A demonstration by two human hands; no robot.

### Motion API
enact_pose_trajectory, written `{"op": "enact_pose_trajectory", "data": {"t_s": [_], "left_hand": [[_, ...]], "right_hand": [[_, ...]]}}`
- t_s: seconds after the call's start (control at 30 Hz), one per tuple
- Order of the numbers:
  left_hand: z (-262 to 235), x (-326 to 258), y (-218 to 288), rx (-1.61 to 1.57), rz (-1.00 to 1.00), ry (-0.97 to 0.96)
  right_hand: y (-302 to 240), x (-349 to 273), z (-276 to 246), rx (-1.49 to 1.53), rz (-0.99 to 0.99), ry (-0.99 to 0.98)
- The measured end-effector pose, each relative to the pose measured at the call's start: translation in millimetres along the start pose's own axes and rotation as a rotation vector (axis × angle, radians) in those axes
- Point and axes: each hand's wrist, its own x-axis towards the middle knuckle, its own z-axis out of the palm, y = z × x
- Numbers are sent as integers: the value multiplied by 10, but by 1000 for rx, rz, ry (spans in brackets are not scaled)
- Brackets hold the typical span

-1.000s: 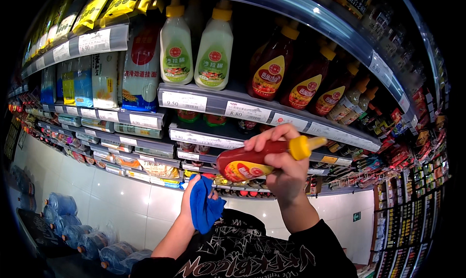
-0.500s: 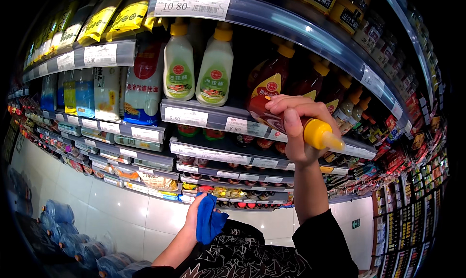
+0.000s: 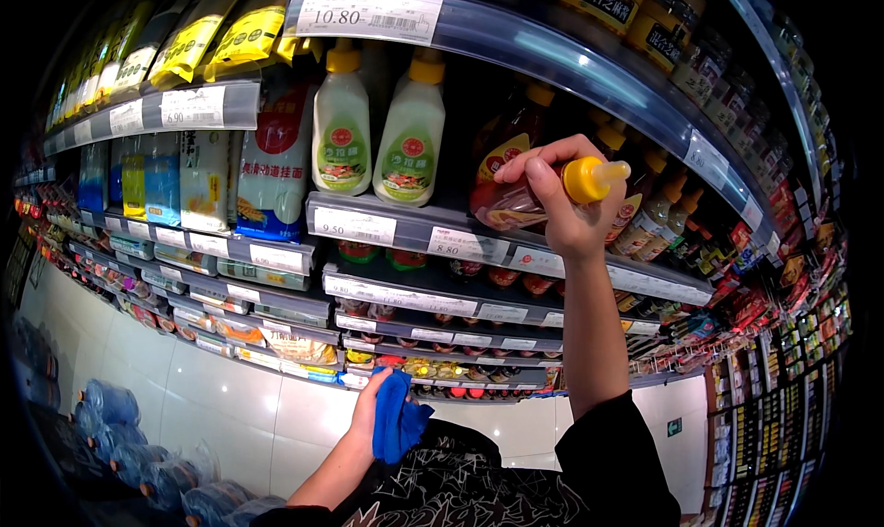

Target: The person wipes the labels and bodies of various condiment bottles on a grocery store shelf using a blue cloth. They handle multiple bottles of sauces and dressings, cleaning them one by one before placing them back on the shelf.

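My right hand (image 3: 582, 216) is closed round a squeeze bottle of red-brown sauce (image 3: 512, 205) with a yellow cap and a pale nozzle. The bottle leans over, its base to the left just above the shelf's front edge and its cap to the right; whether the base touches the shelf I cannot tell. Behind it stands another red sauce bottle (image 3: 502, 151), partly hidden. To the left, two white squeeze bottles (image 3: 410, 145) with green labels stand upright. Low down, my left hand (image 3: 366, 415) grips a bunched blue cloth (image 3: 396, 423).
The shelf rail (image 3: 368, 223) carries price tags. Above my right hand runs the upper shelf's edge (image 3: 552, 53). More sauce bottles (image 3: 656, 225) stand to the right, noodle packs (image 3: 272, 163) to the left. Large water jugs (image 3: 138, 463) lie on the floor at lower left.
My right hand has risen with the sauce bottle, which has turned so that its cap points more upward. The left hand and cloth have hardly moved.
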Motion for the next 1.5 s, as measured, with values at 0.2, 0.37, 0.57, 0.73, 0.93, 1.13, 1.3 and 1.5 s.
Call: {"op": "enact_pose_trajectory", "data": {"t_s": [0.2,0.37,0.57,0.73,0.93,1.13,1.3,1.5], "left_hand": [[-33,42,-16,43,40,18],[-154,99,-20,29,51,33],[98,-78,11,46,13,79],[26,15,6,67,12,86],[23,84,-16,80,-55,81],[9,70,-24,89,15,44],[-1,38,-27,93,-23,82],[-115,143,-23,105,-53,65]], "right_hand": [[145,151,-43,39,58,-25],[239,146,11,-137,110,16],[270,170,108,-432,48,263],[281,185,138,-405,-30,194],[267,289,224,-592,-64,102],[289,293,33,-1027,216,128],[200,279,46,-1097,-24,195],[219,281,-29,-1072,52,146]]}}
